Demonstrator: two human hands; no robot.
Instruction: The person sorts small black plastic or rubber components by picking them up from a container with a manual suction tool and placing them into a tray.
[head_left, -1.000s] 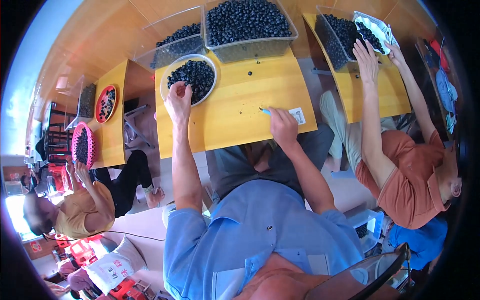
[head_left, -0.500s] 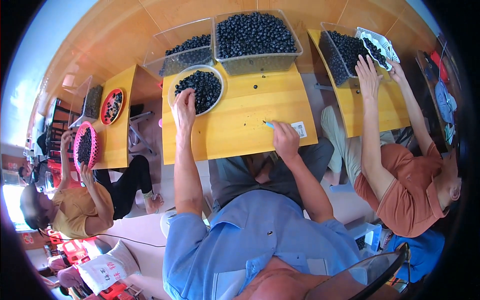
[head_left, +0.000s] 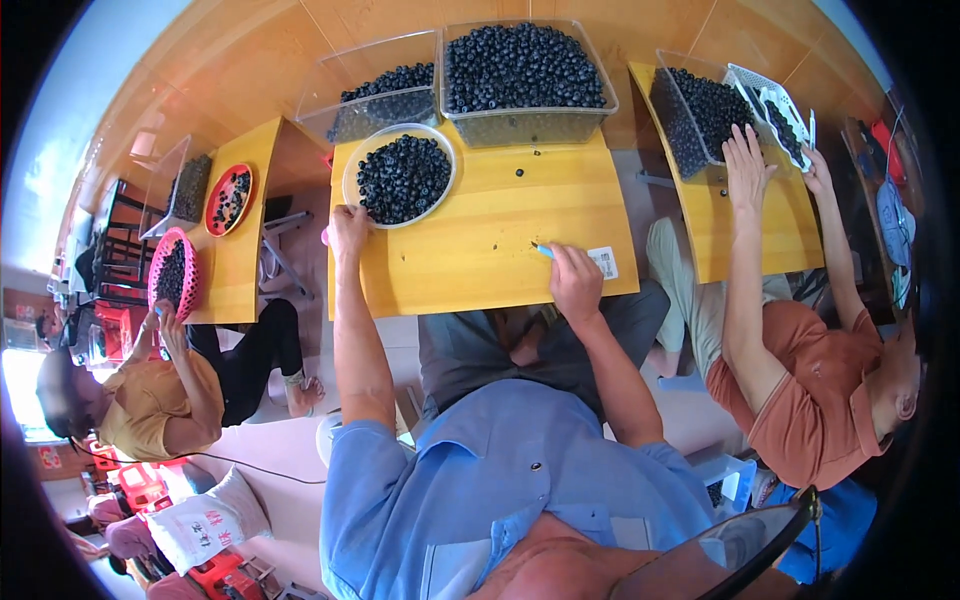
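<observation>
Pinching a small blue tool (head_left: 543, 250) against the yellow table (head_left: 480, 265), the right hand (head_left: 575, 280) is closed on it at five o'clock. At ten o'clock, the left hand (head_left: 347, 224) curls against the rim of a round white bowl of blueberries (head_left: 400, 177); a clear tub of blueberries (head_left: 525, 70) stands at twelve.

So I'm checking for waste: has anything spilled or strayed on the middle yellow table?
Yes, slightly. A few loose blueberries lie on the bare yellow table, outside the white bowl and the clear bin. Nothing looks tipped or damaged.
</observation>
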